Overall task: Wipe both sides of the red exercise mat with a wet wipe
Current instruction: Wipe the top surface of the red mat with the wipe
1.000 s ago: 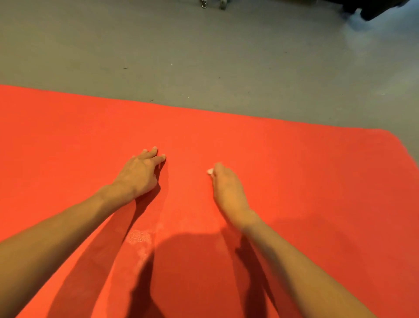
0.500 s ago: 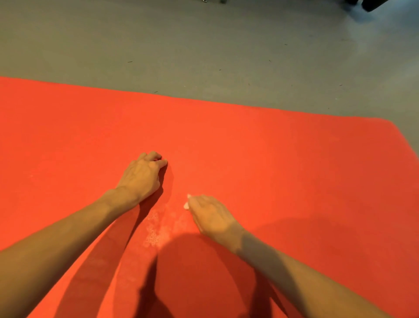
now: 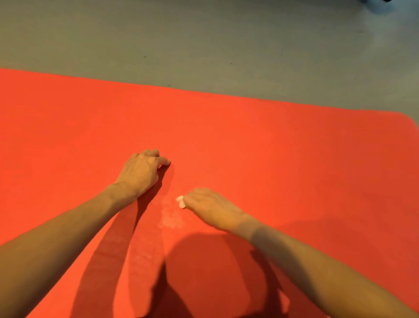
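The red exercise mat (image 3: 283, 163) lies flat on the floor and fills most of the view. My right hand (image 3: 210, 210) lies palm down on it and holds a small wadded white wet wipe (image 3: 180, 202), which pokes out at the fingertips. Just left of the wipe, a pale damp or dusty patch (image 3: 170, 218) marks the mat. My left hand (image 3: 141, 172) rests on the mat a little farther and to the left, with bent fingers and nothing in it. The two hands are apart.
Grey floor (image 3: 204, 45) runs beyond the mat's far edge. The mat's rounded far right corner (image 3: 408, 120) is in view. A dark object (image 3: 374, 1) sits at the top right edge. Shadows of my arms and body fall on the near mat.
My right hand has drawn the wipe back toward me and leftward across the mat. My left hand's fingers have bent from straight, and it has stayed where it was.
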